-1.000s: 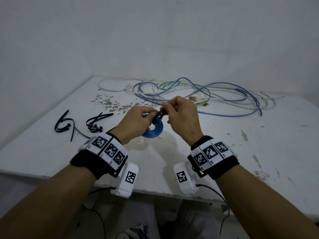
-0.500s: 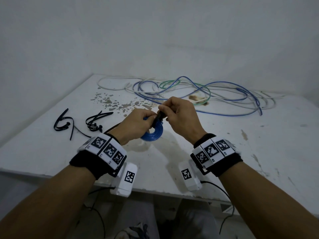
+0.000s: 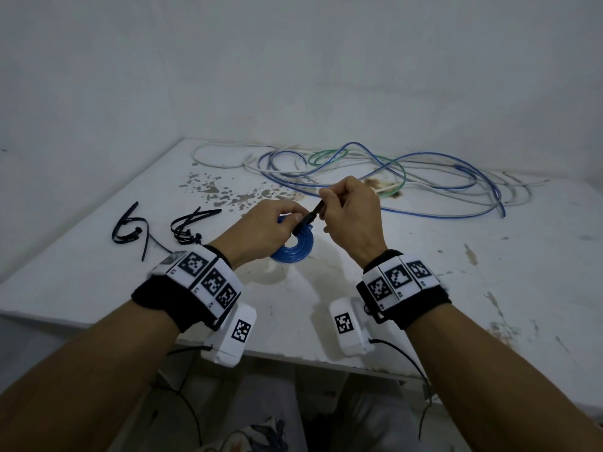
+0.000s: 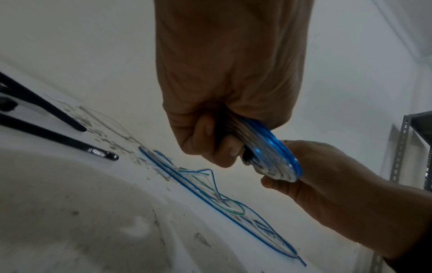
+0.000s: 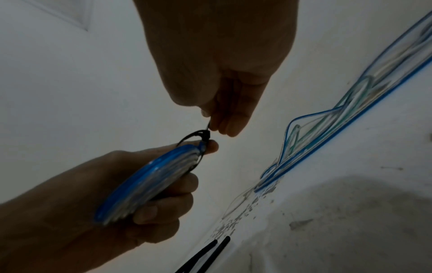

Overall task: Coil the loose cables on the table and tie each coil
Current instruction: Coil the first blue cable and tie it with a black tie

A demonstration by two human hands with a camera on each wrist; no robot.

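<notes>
Coil: blue cable coil (image 3: 295, 247) is being held up just above the table (image 3: 424, 288), between the two hands, on the near side of the loose cable tangle (image 3: 391, 177).
Left hand: left hand (image 3: 261, 228) is gripping the coil, fingers curled round its rim and thumb pressing on its upper edge; in the right wrist view the coil (image 5: 145, 182) is sitting flat against the palm.
Right hand: right hand (image 3: 354, 213) is pinching the tail of a black tie (image 3: 310, 216), fingers bunched tight on it, and is holding it up and away from the coil.
Tie: black tie is looping round the coil's windings at the top; its loop (image 5: 198, 136) is looking slack in the right wrist view.
Tangle: blue, green and white cables are lying uncoiled beyond the coil, towards the wall.
Spare ties: spare black ties (image 3: 156, 228) are lying to the left of the coil, well apart from it.
Stains: dark stains (image 3: 225, 194) are showing between the coil and the tangle's left end.
</notes>
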